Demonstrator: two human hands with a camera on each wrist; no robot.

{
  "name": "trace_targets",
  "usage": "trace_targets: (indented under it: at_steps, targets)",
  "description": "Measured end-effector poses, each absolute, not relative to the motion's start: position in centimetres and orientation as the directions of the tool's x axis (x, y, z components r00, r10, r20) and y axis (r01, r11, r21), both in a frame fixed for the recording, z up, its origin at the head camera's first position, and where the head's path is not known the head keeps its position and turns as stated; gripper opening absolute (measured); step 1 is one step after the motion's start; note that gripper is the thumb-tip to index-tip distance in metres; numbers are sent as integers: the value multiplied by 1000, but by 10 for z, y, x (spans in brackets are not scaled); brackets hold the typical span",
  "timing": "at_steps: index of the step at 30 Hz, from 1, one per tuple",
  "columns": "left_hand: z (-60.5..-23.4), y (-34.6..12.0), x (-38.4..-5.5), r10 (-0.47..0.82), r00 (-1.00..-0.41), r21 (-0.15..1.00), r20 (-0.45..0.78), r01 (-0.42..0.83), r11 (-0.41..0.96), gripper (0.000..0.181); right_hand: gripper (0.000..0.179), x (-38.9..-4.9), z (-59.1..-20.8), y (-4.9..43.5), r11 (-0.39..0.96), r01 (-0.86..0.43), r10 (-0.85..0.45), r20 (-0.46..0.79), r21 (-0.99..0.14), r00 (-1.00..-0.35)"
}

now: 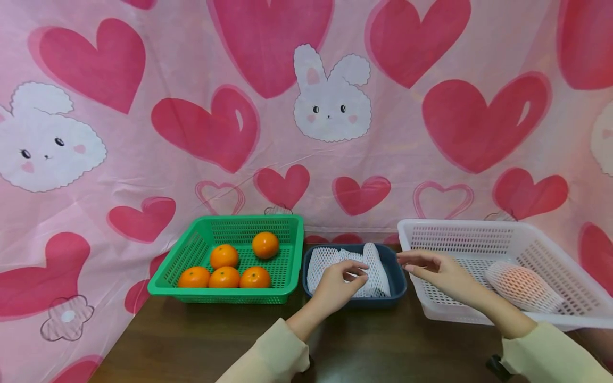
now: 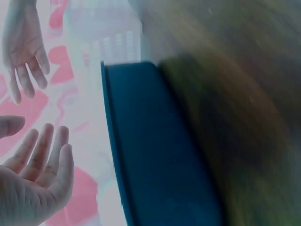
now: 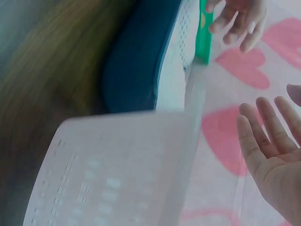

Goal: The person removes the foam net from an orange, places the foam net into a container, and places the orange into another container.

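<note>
My left hand point(image 1: 337, 283) hovers over the dark blue tray point(image 1: 401, 282), fingers loosely bent and holding nothing. White foam net sleeves point(image 1: 378, 271) lie inside that tray, partly hidden behind the hand. Above the near left rim of the white basket point(image 1: 479, 227) is my right hand point(image 1: 442, 274), also holding nothing. In that basket, toward its right side, lies an orange in a foam net point(image 1: 524, 286). Both wrist views show relaxed, spread fingers point(image 2: 44, 155) with bare palms.
To the left stands a green basket point(image 1: 220, 296) with several bare oranges point(image 1: 224, 256) in it. The containers sit in a row on a dark wooden table point(image 1: 191, 340). Behind them hangs a pink cloth point(image 1: 330, 165) printed with hearts and rabbits.
</note>
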State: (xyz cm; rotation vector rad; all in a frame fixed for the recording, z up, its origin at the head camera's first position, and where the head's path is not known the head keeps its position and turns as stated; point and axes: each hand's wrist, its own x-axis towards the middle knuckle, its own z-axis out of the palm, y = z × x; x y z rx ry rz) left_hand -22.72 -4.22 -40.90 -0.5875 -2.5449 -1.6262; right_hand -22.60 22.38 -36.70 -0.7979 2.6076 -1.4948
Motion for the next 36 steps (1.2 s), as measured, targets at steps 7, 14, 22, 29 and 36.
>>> trace_targets:
  at_steps: [7, 14, 22, 29, 36]
  targets:
    - [-417, -15, -228, 306, -926, 918, 222, 304, 254, 18, 34, -229, -371, 252, 505, -452, -384, 278, -735, -880]
    - [-421, 7, -228, 337, -926, 953, 169, 240, 182, 24, 35, -231, -376, 282, 573, -440, -336, 292, -691, -895]
    - [-422, 29, -225, 303, -952, 999, 32, 43, 32, 43, 36, -236, -385, 324, 627, -394, -264, 292, -672, -919]
    - [-424, 49, -223, 269, -961, 989, -65, -97, -108, 59, 39, -244, -396, 362, 715, -380, -205, 343, -587, -917]
    - [-427, 61, -219, 265, -960, 981, -89, -130, -143, 66, 44, -252, -409, 394, 833, -371, -248, 321, -411, -914]
